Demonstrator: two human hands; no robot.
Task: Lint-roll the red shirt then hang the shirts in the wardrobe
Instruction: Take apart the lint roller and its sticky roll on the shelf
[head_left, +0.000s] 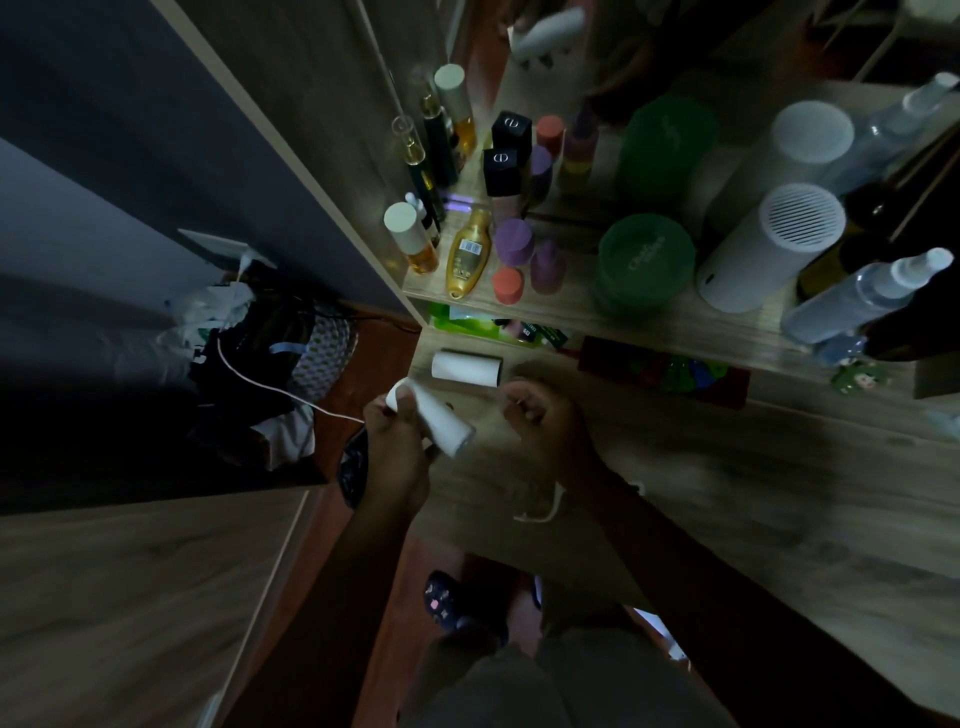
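My left hand grips a white lint roller roll and holds it tilted over the front left corner of the wooden desk. My right hand hovers just to its right with the fingers curled; whether it pinches anything is too dark to tell. A second white roll lies on its side on the desk just behind my hands. No red shirt and no hanger is in view.
A shelf above the desk carries several bottles, a green tub and a white cylinder. A white cord lies on the desk. Bags and clothes are piled on the floor at left, beside a wooden panel.
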